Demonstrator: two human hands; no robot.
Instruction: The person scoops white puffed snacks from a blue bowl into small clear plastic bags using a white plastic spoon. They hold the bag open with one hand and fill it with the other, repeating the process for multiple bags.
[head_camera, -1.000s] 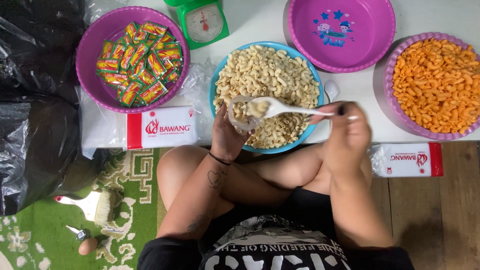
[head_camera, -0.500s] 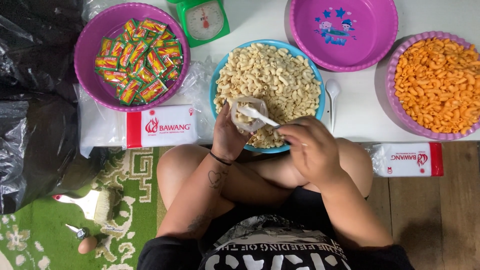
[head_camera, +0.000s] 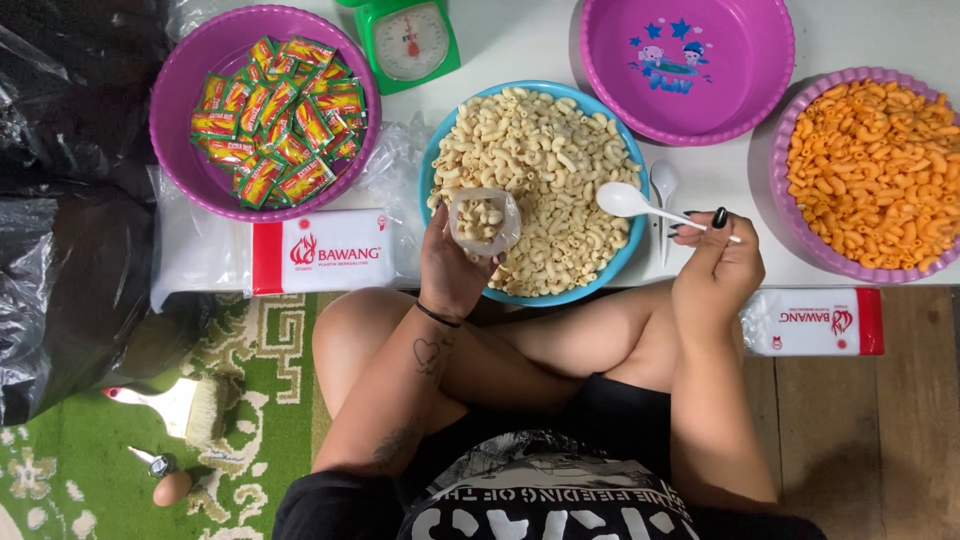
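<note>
My left hand (head_camera: 452, 268) holds a small clear plastic bag (head_camera: 484, 221) with a few pale macaroni pieces in it, over the near edge of a blue bowl (head_camera: 436, 165) full of pale macaroni. My right hand (head_camera: 716, 268) grips a white plastic spoon (head_camera: 632, 203) by its handle, the empty spoon bowl hovering over the blue bowl's right rim. A second white spoon (head_camera: 664, 183) lies on the white table just beyond.
A purple bowl (head_camera: 180, 175) of small sachets sits at left, a green kitchen scale (head_camera: 410, 40) behind, an empty purple bowl (head_camera: 688, 110) at back right, a bowl of orange macaroni (head_camera: 872, 170) at right. Packs of plastic bags (head_camera: 318, 252) (head_camera: 814, 321) lie near the table edge. A brush (head_camera: 185, 405) lies on the green rug.
The spoon tipped macaroni into the little bag, then my right hand drew it away to the right, empty. My left hand kept the bag nearly still.
</note>
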